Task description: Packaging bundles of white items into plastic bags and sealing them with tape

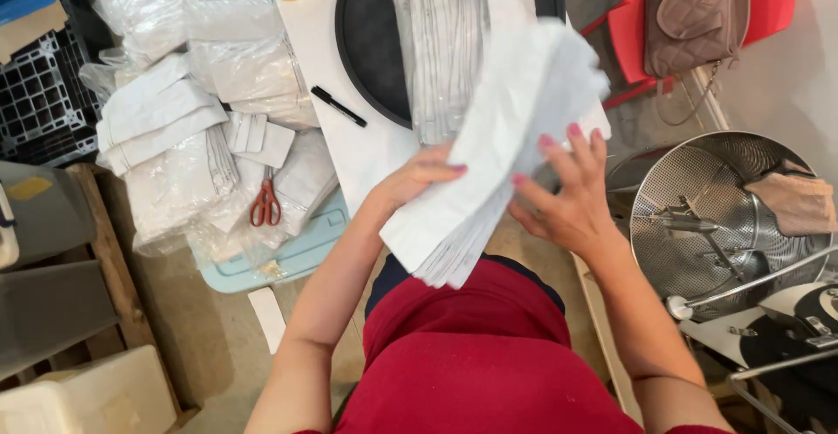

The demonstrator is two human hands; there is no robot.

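Here, a person in a red top, seen from above, holds a thick stack of white paper bags (502, 150) between both hands, above the near edge of a white worktop (362, 150). The left hand (417, 176) is clamped on the stack's left edge, fingers curled over the top. The right hand (563, 194) presses against the stack's right side with fingers spread, so its grip is flat on the paper rather than closed around it. The stack tilts, its far end fanned and blurred.

Just beyond the hands lies a round black tray (371, 41) carrying a clear-wrapped bundle of white bags (441, 50). To the left of the left hand, a black marker (339, 106) rests on the worktop. Further left sits a heap of plastic-wrapped packets (201, 102), with red-handled scissors (265, 205) on it. To the right of the right hand stands a perforated metal drum (724, 211). Beyond it, a beige handbag (694, 10) rests on a red stool (633, 37).
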